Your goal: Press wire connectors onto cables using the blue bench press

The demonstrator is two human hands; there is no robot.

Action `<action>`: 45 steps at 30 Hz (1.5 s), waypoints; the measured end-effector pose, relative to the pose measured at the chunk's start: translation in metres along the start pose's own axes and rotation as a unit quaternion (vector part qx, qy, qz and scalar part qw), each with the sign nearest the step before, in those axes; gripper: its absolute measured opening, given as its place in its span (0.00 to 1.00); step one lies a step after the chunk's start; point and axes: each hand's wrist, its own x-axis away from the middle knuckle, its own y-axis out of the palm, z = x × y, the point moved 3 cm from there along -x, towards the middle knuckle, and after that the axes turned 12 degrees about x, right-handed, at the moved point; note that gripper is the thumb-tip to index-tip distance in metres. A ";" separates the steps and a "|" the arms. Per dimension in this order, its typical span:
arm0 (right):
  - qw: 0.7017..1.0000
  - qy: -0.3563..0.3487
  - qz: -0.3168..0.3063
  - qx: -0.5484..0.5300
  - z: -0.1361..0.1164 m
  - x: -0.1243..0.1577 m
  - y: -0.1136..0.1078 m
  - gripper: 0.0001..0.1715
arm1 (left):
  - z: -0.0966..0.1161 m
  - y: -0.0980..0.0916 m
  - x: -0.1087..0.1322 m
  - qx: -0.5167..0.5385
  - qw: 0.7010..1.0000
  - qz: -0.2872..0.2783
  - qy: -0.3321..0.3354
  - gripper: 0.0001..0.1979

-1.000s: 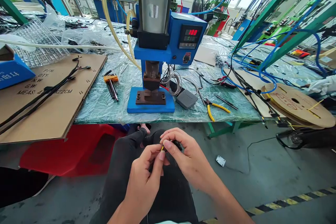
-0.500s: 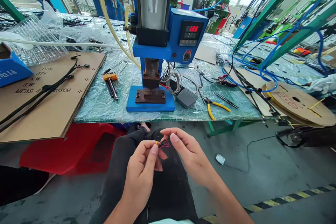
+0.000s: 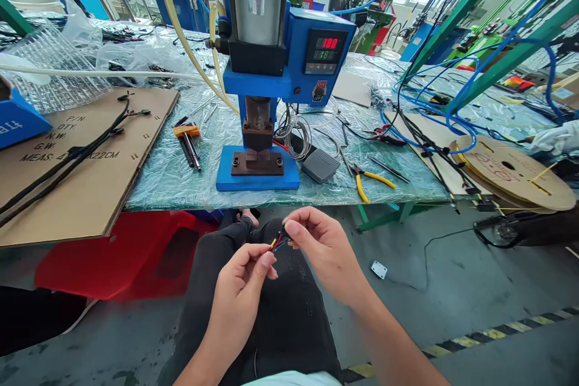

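far left, a cardboard sheet carries black wire harnesses. your left hand is closed in a pinch on the yellow end of a thin bundle of coloured wires (red, yellow and green show best), held just above your black trousers. your right hand grips the bundle's dark end in its fingertips. on the far table, right of the blue press, lie yellow-handled pliers, and further right sits a cable reel.
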 end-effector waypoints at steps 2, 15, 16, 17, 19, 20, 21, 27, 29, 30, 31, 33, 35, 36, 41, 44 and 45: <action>1.000 -0.013 -0.022 0.002 -0.002 0.000 0.002 0.15 | 0.001 -0.002 -0.002 0.010 1.000 0.012 -0.004 0.15; 1.000 -0.014 0.006 0.025 -0.001 -0.004 0.005 0.13 | 0.001 -0.006 -0.006 0.094 0.995 0.023 -0.023 0.14; 1.000 0.003 0.005 -0.001 0.005 -0.006 0.007 0.14 | 0.001 -0.007 -0.006 0.106 0.994 0.028 -0.021 0.14; 0.999 0.025 0.001 -0.030 0.013 -0.008 0.010 0.16 | 0.001 -0.009 -0.006 0.116 0.993 0.032 -0.020 0.14; 0.992 0.081 -0.014 -0.092 0.031 -0.012 0.016 0.18 | 0.001 -0.010 -0.007 0.127 0.991 0.028 -0.026 0.14; 0.986 0.107 -0.023 -0.122 0.039 -0.013 0.020 0.19 | 0.000 -0.010 -0.007 0.128 0.991 0.021 -0.033 0.14; 0.980 0.126 -0.028 -0.149 0.046 -0.013 0.023 0.20 | -0.001 -0.010 -0.007 0.128 0.991 0.013 -0.042 0.14; 0.988 0.071 0.009 -0.139 0.039 -0.011 0.019 0.19 | -0.004 -0.010 -0.007 0.127 0.988 -0.027 -0.081 0.14; 0.995 0.038 0.009 -0.095 0.029 -0.010 0.016 0.18 | -0.002 -0.009 -0.007 0.125 0.989 -0.035 -0.070 0.14; 0.997 0.026 0.008 -0.076 0.024 -0.009 0.015 0.18 | -0.001 -0.009 -0.008 0.122 0.990 -0.034 -0.062 0.14; 0.998 0.017 0.007 -0.058 0.021 -0.008 0.014 0.18 | 0.000 -0.009 -0.010 0.118 0.991 -0.028 -0.054 0.14; 0.999 0.010 0.010 -0.032 0.017 -0.006 0.014 0.18 | 0.002 -0.010 -0.013 0.112 0.993 -0.002 -0.038 0.13; 1.000 0.008 0.015 -0.023 0.015 -0.003 0.016 0.18 | 0.004 -0.012 -0.015 0.125 0.991 0.030 -0.023 0.12; 1.000 0.008 0.015 -0.023 0.015 -0.001 0.018 0.17 | 0.005 -0.013 -0.015 0.141 0.989 0.043 -0.018 0.12; 0.998 0.034 0.005 -0.052 0.017 -0.001 0.024 0.18 | 0.012 -0.012 -0.011 0.221 0.973 0.051 -0.043 0.11; 0.988 0.090 -0.039 -0.120 0.028 -0.007 0.029 0.21 | 0.013 -0.010 -0.008 0.220 0.972 0.060 -0.047 0.12; 0.982 0.110 -0.053 -0.142 0.032 -0.009 0.031 0.22 | 0.013 -0.009 -0.008 0.216 0.973 0.068 -0.044 0.12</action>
